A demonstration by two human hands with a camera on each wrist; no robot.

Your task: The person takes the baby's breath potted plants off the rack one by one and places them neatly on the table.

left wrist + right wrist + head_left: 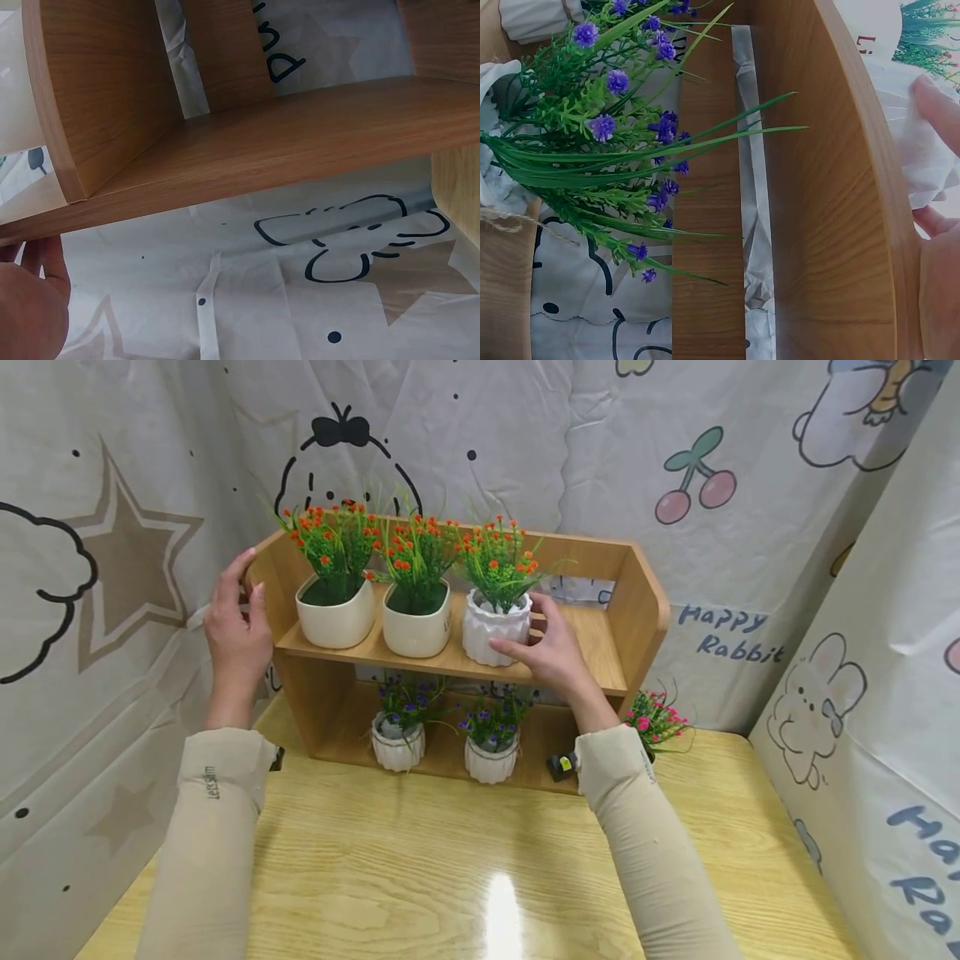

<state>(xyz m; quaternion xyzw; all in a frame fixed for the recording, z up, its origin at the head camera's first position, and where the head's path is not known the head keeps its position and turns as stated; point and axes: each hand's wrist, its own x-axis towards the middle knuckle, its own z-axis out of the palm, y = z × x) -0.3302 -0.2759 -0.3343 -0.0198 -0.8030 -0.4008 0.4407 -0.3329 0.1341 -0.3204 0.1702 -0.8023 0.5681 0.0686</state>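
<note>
On the upper board of a two-tier wooden shelf [600,647] stands a white fluted pot [497,625] with orange artificial flowers [501,562]. My right hand [557,647] holds this pot from the right, thumb across its front and fingers around its side. Part of the pot and hand [941,262] show at the right of the right wrist view. My left hand [238,631] touches the shelf's left side panel with extended fingers. In the left wrist view those fingers [54,259] meet the panel's outer face. Left of the held pot stand two smooth cream pots [336,620] with similar orange flowers.
Two white pots [399,752] with purple flowers [617,81] stand on the lower tier. A small black object with a yellow mark [561,767] is near my right sleeve. Pink flowers [656,718] stand right of the shelf. Printed cloth [510,452] hangs behind the wooden table [390,860].
</note>
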